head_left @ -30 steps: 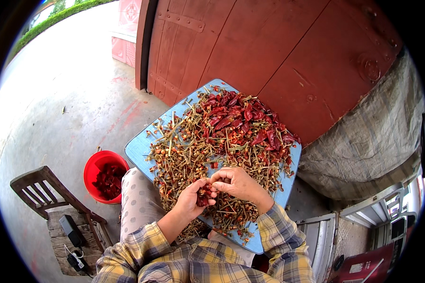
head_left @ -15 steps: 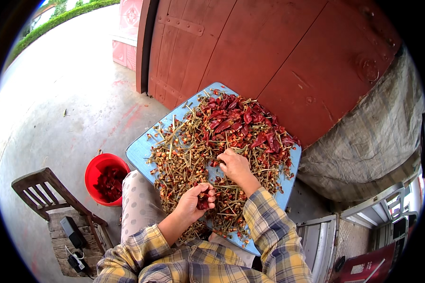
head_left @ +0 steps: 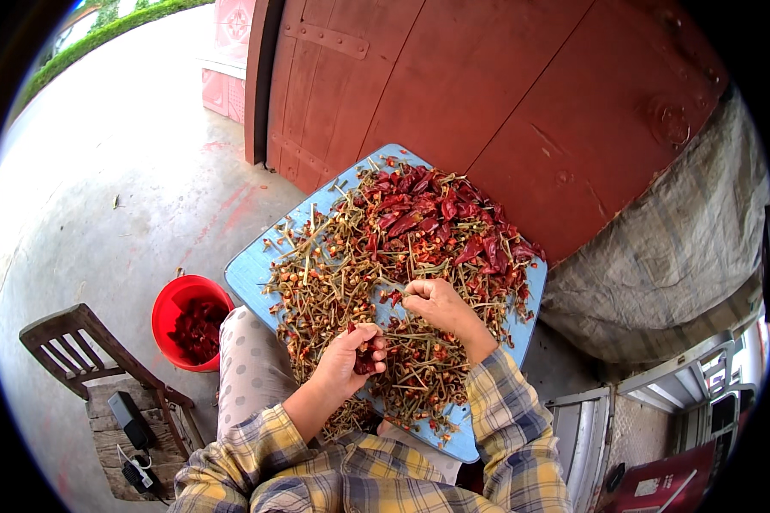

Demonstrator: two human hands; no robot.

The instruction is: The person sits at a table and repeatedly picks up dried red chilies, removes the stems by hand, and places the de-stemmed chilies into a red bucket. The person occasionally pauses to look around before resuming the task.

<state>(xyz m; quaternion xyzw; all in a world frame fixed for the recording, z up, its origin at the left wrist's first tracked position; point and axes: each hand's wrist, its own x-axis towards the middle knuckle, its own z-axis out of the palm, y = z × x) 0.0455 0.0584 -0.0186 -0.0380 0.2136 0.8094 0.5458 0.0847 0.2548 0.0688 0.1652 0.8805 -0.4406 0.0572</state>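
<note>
A blue table [head_left: 252, 272] in front of me carries a heap of dried chili stems [head_left: 308, 282], with dark red dried chilies [head_left: 428, 209] piled at its far side. Over the near part of the heap, my left hand [head_left: 348, 357] is closed around red dried chili pieces [head_left: 364, 362]. My right hand [head_left: 443, 309] is just above the stems at the middle, thumb and fingers pinched together. What they pinch, if anything, is too small to make out. By its fingertips a small patch of blue tabletop shows with a red scrap on it.
A red bucket [head_left: 169, 301] with dried chilies inside stands on the concrete floor to my left. Closer is a wooden chair [head_left: 115, 410] bearing a black device and a cable. Beyond the table rises a red wooden door [head_left: 488, 94]; a grey sheet [head_left: 659, 265] hangs at the right.
My right hand has shifted a little to the right and nearer to me across the heap. My left hand moved slightly left, still closed around the chili pieces.
</note>
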